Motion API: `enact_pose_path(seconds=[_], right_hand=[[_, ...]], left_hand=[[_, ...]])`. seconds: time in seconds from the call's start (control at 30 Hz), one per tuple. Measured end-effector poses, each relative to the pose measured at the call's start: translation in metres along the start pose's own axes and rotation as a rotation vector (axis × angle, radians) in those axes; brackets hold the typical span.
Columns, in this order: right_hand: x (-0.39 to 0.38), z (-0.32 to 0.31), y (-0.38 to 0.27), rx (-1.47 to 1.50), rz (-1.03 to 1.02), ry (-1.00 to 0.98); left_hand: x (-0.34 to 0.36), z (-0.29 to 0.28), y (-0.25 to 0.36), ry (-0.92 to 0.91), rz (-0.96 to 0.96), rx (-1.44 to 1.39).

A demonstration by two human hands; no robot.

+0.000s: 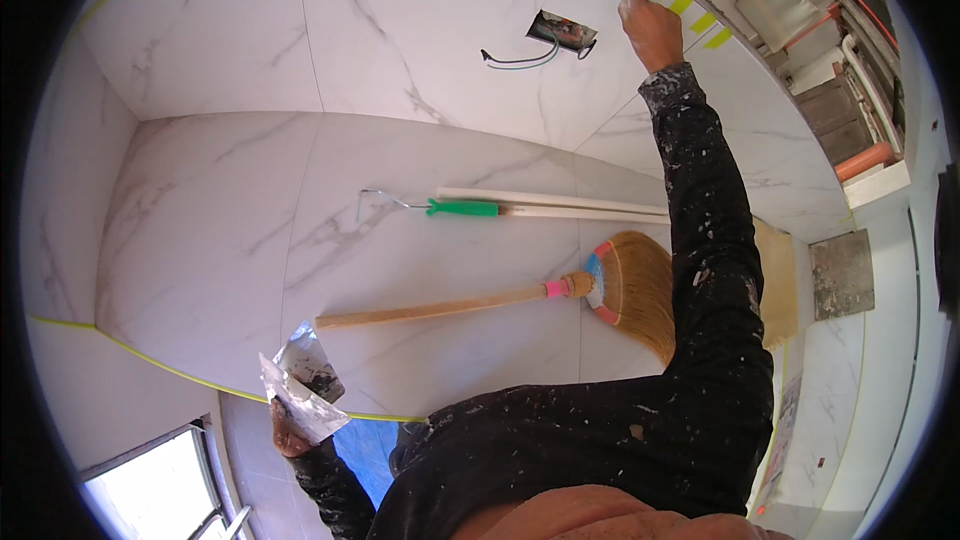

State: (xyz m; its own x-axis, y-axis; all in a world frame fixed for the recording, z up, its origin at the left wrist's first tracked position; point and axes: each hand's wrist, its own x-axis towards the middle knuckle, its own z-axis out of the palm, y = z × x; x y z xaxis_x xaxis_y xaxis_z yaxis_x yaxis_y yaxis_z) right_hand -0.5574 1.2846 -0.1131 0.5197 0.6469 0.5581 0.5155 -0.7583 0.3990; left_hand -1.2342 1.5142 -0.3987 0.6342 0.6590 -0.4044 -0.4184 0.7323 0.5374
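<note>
In the head view, I have the right hand (655, 32) stretched far up the wall (420, 30), fingers curled beside yellow-green tape strips (681, 4); I cannot tell whether it grips anything. My left hand (288, 430), held low, grasps thin silvery plates (306, 408), smeared dark and pale, at the tabletop's (210, 200) near edge, toward its left corner.

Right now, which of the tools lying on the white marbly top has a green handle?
The roller frame with the bent metal wire. Its grip is bright green, while the broom has a wooden handle with a pink band.
</note>
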Motion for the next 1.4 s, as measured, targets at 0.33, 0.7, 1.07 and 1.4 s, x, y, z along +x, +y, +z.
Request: enact_pose_path(seconds=[0.33,0.7,1.07,1.4], right_hand=[[0.006,-0.001,-0.021,-0.167,0.064,0.082],[-0.011,-0.037,0.029,0.078,0.178,0.082],[-0.009,-0.004,0.006,0.07,0.098,0.016],[-0.005,-0.001,0.003,-0.104,-0.048,-0.026]], left_hand=[[0.0,-0.005,-0.006,0.001,0.009,0.014],[0.019,0.002,-0.006,-0.022,-0.049,-0.041],[0.023,-0.007,-0.006,-0.019,-0.073,-0.073],[0.027,-0.029,-0.012,-0.02,-0.054,-0.002]])
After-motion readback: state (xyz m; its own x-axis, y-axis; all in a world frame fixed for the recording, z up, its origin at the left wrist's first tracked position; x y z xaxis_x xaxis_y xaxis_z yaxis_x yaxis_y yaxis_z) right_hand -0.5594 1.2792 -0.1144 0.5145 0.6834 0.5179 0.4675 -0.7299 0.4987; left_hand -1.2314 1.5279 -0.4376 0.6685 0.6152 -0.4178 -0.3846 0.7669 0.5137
